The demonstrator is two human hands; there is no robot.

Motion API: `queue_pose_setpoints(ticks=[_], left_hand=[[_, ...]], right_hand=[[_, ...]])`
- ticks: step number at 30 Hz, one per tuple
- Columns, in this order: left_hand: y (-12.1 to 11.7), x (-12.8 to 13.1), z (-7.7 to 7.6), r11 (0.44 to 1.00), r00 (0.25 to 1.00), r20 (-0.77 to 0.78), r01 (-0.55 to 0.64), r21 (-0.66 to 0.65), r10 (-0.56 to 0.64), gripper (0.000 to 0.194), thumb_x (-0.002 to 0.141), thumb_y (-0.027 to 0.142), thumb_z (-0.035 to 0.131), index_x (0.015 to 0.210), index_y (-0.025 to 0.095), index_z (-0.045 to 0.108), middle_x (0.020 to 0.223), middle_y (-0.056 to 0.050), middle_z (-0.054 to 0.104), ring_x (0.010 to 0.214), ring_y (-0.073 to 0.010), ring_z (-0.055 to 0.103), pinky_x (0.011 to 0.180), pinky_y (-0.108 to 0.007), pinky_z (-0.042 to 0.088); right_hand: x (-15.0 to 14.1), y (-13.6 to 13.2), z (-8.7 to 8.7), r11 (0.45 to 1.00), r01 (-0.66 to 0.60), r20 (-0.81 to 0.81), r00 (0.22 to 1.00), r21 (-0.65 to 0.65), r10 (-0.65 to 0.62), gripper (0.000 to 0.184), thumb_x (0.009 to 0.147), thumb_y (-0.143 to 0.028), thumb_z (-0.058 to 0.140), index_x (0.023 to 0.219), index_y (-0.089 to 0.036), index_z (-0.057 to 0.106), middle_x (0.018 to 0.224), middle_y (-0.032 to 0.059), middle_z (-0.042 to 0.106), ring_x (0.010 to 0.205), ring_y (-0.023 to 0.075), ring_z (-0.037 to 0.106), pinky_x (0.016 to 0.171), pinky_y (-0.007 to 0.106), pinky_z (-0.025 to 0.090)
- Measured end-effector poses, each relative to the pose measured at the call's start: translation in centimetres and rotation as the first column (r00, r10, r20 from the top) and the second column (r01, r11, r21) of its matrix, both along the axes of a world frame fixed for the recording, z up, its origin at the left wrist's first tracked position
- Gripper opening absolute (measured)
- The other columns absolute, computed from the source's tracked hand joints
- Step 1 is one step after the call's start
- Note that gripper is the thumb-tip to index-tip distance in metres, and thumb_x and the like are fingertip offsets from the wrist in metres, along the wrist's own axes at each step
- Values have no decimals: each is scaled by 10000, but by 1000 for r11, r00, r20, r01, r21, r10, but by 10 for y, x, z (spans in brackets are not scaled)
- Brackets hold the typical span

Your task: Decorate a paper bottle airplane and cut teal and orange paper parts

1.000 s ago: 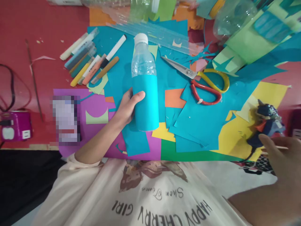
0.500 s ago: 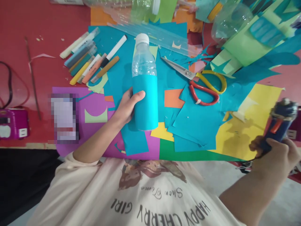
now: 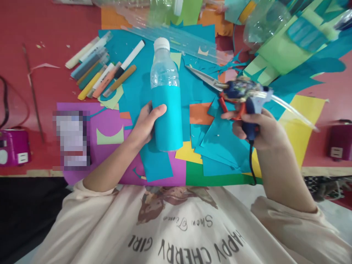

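Observation:
My left hand is closed around a clear plastic bottle with a white cap, its lower half wrapped in blue paper. The thumb lies on the wrap; the other fingers are hidden behind the bottle. In my right hand is a dark blue hot glue gun with an orange trigger, gripped by the handle. Its nozzle points left toward the bottle, apart from it. A clear glue stick sticks out of its back, and a black cord hangs down. Beneath the gun lie scissors, their handles mostly covered.
Several markers lie left of the bottle. A blurred phone rests on purple paper. Blue paper sheets and scraps cover the middle. Clear bottles and a green paper piece are at the back right.
My right hand has brought the glue gun from the far right edge leftward, over the scissors, and turned its nozzle to the left. My left hand still holds the bottle in place.

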State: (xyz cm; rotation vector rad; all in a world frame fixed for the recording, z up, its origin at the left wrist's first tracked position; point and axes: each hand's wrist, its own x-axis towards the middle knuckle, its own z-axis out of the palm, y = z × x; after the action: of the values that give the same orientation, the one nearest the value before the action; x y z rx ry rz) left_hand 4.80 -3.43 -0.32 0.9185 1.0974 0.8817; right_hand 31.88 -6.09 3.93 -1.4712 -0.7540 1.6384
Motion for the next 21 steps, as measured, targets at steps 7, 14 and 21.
queue_pose_setpoints(ticks=[7, 14, 21], left_hand=[[-1, 2, 2, 999, 999, 18, -34, -19, 34, 676, 663, 652, 762, 1123, 180, 608, 1046, -86, 735, 1012, -311, 710, 751, -351, 617], [-1, 1, 2, 1000, 1000, 7, -20, 9, 20, 698, 662, 657, 755, 1137, 173, 593, 1047, -98, 726, 1043, -335, 703, 793, -397, 616], [-5, 1, 8, 1000, 1000, -8, -13, 26, 14, 632, 704, 616, 732, 1149, 190, 593, 1111, -109, 713, 1068, -333, 688, 831, -418, 607]], right_hand=[[-24, 29, -14, 971, -130, 24, 991, 201, 128, 193, 626, -293, 767, 716, -155, 667, 645, 25, 700, 399, 90, 559, 324, 211, 382], [-19, 24, -23, 943, -128, 98, 990, 307, 103, 325, 666, -447, 832, 613, -196, 632, 582, -5, 657, 346, 78, 485, 308, 248, 354], [-18, 22, -20, 955, -134, 152, 984, 264, 96, 371, 655, -499, 847, 599, -207, 625, 579, -13, 635, 369, 76, 481, 346, 267, 346]])
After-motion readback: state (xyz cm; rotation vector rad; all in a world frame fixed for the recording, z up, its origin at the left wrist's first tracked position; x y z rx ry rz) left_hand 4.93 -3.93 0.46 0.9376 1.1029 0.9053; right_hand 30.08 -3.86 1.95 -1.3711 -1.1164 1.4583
